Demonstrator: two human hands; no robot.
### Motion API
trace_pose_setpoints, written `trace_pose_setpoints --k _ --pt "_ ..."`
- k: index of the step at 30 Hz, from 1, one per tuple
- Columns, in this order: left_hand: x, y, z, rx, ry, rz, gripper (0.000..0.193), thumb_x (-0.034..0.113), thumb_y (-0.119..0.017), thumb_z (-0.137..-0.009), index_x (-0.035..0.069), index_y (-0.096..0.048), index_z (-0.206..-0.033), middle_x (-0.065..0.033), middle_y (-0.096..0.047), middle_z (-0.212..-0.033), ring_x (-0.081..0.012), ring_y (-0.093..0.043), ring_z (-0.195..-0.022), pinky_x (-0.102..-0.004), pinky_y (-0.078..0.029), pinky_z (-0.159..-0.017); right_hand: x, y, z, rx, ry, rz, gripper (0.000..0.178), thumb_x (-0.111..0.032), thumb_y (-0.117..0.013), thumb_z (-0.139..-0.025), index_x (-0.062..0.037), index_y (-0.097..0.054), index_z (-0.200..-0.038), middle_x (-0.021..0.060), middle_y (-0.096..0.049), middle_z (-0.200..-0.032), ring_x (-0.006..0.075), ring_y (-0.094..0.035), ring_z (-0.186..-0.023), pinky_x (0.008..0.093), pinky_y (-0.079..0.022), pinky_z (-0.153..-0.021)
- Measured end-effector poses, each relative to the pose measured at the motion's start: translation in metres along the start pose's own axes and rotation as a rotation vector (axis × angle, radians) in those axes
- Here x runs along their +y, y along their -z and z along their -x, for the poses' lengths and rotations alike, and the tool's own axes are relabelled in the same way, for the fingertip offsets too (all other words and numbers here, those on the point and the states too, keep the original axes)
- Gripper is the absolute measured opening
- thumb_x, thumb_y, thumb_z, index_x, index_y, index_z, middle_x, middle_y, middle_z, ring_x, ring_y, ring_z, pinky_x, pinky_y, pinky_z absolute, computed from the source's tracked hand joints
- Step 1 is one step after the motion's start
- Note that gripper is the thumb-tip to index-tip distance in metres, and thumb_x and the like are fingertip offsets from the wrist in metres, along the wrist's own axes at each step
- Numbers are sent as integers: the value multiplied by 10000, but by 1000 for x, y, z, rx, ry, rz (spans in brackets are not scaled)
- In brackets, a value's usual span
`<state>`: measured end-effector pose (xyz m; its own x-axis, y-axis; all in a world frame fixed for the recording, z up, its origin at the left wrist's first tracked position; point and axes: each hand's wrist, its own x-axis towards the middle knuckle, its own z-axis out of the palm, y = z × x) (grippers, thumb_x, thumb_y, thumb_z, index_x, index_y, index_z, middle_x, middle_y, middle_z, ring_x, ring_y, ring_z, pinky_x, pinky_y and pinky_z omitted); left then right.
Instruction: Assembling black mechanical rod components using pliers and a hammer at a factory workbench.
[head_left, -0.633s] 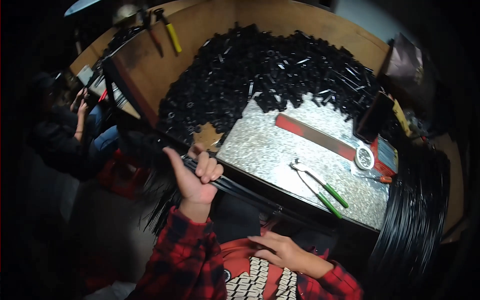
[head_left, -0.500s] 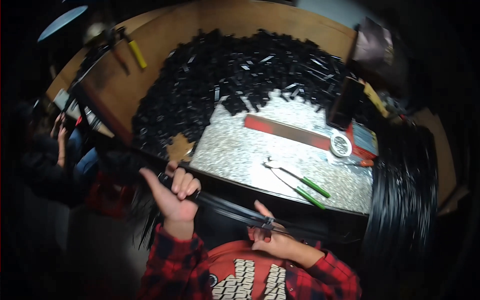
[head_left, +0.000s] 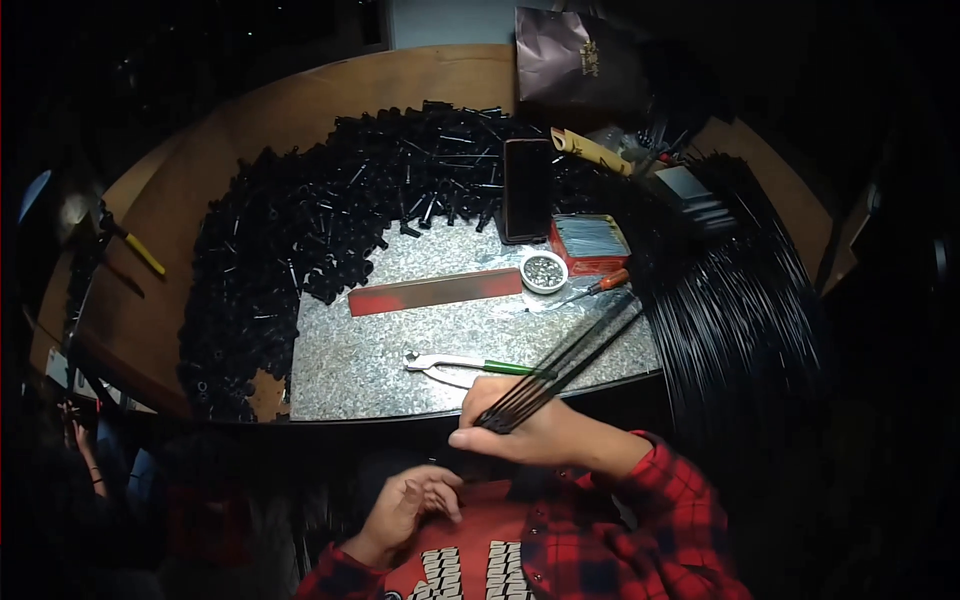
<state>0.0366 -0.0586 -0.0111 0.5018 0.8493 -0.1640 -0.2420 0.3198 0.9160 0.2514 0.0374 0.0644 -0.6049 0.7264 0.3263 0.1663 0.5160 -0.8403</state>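
A small bundle of long, thin black rods [head_left: 560, 377] is gripped in my right hand [head_left: 525, 425], raised over the front edge of the worktop. The rods slant up and to the right, with their near ends by my thumb. Nearer my body, at lower left, hangs my left hand [head_left: 410, 505], its fingers loosely bent and apart, holding nothing. Just beyond the right hand lie pincers with green handles [head_left: 450, 362], partly covered by the hand and rods.
Small black tubular parts [head_left: 330, 200] are heaped along the back and left. A red-ended bar [head_left: 440, 291], a white bowl of small metal pieces [head_left: 544, 271], an orange-handled screwdriver [head_left: 608, 282], a standing phone [head_left: 526, 190] and a red box [head_left: 592, 243] surround the speckled worktop [head_left: 345, 370]. Long black rods [head_left: 740, 310] overhang the right.
My left hand has let go of the rods and dropped toward my body. The right hand has lifted the bundle over the worktop edge. My view has swung right.
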Motion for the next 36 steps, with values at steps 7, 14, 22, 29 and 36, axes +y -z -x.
trace_pose_setpoints --k 7,14,22,29,36 --pt "99 -3 -21 406 -688 -319 714 275 -784 -755 2 -378 -1275 -73 -524 -1038 -127 -549 -881 -270 -472 -815 44 -62 19 -288 -245 18 428 -377 -701 -801 5 -536 -700 173 -546 -634 325 -585 -588 392 -472 -577" --pt "149 -10 -35 270 -801 -109 420 -85 -643 -811 37 -428 -1151 -56 -544 -895 -83 -558 -781 -213 -496 -705 49 -77 14 -431 -239 93 500 -470 -670 -805 19 -573 -761 193 -561 -743 355 -591 -680 415 -480 -654" --pt "165 -12 -31 153 -571 -93 100 -13 -686 -807 -5 -609 -870 -49 -608 -858 -105 -595 -783 -230 -496 -702 -34 2 -40 -321 -120 -353 281 -238 -670 -848 -25 -587 -1013 42 -549 -890 88 -504 -734 247 -419 -641" --pt "163 -15 -35 189 -605 -93 111 -12 -688 -810 3 -583 -845 -36 -589 -819 -87 -582 -742 -217 -489 -672 -43 5 -59 -138 -151 -351 141 -63 -664 -832 -9 -543 -782 8 -513 -680 74 -455 -628 233 -391 -568" --pt "165 -13 -34 307 -737 -461 184 18 -697 -810 1 -659 -989 -29 -577 -881 -63 -557 -744 -186 -449 -620 -18 -5 -60 -54 57 -316 150 -37 -681 -801 -9 -544 -748 36 -595 -726 93 -540 -663 248 -448 -614"
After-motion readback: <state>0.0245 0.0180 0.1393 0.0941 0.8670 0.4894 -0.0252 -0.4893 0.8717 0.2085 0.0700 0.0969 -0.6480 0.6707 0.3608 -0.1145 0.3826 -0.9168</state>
